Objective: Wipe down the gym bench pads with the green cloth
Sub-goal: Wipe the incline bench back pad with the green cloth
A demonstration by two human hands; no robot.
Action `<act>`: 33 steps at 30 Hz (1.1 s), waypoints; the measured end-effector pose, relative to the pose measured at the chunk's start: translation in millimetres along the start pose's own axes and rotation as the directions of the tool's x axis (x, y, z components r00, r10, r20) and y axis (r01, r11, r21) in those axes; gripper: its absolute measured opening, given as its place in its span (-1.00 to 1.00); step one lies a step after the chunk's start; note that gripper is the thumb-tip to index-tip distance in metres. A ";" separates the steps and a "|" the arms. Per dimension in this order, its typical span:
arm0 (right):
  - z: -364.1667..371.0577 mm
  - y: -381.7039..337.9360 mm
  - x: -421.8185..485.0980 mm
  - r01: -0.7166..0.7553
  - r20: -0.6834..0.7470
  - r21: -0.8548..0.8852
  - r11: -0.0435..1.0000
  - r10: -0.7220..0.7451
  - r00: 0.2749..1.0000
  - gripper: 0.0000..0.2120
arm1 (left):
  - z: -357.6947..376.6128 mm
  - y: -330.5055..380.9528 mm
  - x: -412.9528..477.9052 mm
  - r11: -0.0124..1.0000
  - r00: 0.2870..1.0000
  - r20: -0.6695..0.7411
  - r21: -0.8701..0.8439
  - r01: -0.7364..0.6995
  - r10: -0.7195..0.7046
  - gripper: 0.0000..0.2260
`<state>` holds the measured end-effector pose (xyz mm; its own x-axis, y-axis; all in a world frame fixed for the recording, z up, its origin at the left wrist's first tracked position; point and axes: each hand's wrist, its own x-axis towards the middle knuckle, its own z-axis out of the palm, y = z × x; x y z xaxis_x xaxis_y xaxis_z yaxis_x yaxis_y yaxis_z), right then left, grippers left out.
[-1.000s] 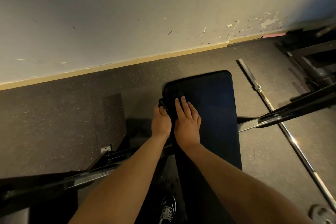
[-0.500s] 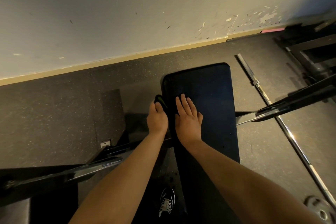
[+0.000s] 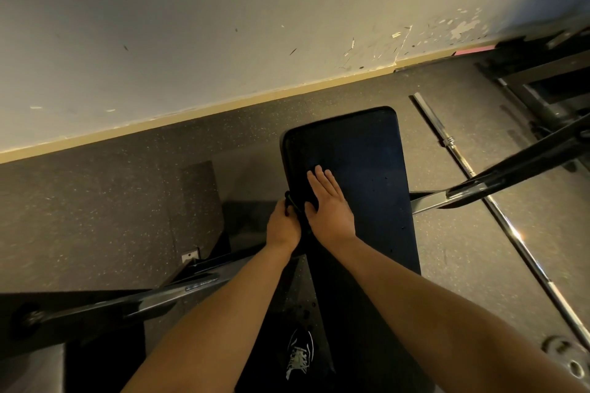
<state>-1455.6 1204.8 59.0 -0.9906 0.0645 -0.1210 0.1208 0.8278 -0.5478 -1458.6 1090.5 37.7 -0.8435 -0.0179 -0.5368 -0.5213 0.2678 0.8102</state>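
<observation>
1. Left grip is curled round the bunched cloth, which looks dark in this light, and holds it against the left edge of the bench pad, just left of centre frame.
2. Right grip lies flat on the pad's top with straight fingers, holding nothing, just beside the left.
3. The pad's long axis runs from lower centre up toward the wall. Most of its top lies up and right of the cloth, so the left grip is best placed to sweep it.
4. Compared with half a second ago, the cloth has slid back down the edge. It was level with the tips of the right grip and is now level with its thumb.
</observation>
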 end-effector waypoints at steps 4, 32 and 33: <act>-7.2 -9.1 -5.8 0.008 -0.015 0.164 0.986 -0.006 1.000 -0.45 | -12.9 15.9 -12.2 0.982 0.988 -0.057 -0.115 -0.151 0.145 -0.73; -25.3 4.6 41.2 0.256 -0.129 -0.297 0.920 -0.304 0.944 -0.30 | -11.2 66.5 13.6 0.851 0.887 -0.020 0.293 -0.436 0.462 -0.35; -31.3 11.0 44.2 0.236 -0.140 -0.290 0.927 -0.285 0.948 -0.29 | -10.5 65.7 15.3 0.829 0.878 -0.016 0.336 -0.447 0.479 -0.36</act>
<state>-1500.1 1234.2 73.6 -0.9828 -0.0970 0.1574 -0.1407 0.9448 -0.2961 -1507.1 1097.7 85.2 -0.9921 0.0972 -0.0789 -0.0120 0.5538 0.8326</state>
